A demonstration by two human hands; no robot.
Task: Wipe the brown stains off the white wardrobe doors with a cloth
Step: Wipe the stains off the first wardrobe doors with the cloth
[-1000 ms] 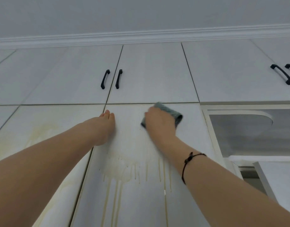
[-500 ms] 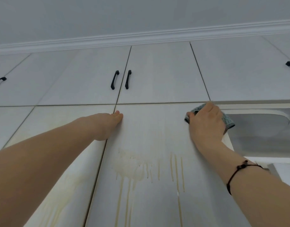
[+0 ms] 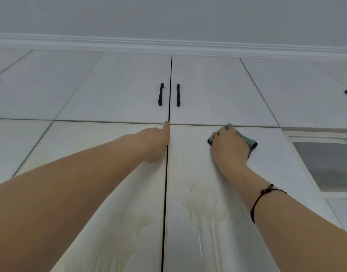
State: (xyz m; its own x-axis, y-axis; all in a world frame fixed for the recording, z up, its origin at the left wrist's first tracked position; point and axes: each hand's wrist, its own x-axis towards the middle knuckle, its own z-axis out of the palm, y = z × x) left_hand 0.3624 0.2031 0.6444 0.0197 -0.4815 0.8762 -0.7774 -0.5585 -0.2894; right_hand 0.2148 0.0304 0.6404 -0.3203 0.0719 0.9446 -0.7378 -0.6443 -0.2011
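pale brown drips (image 3: 201, 210) down white door (image 3: 190, 163)

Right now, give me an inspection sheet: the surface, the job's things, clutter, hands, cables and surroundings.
Surface: white doors; brown drip stains on the lower right one, fainter stains on the lower left.
Job's things: cloth near the lower right door's top edge.
Clutter: nothing seen.
Hands: left hand flat beside the door gap; right hand grips the cloth.
Cables: nothing seen.
Surroundings: black handles above, ceiling moulding, open recess at right.
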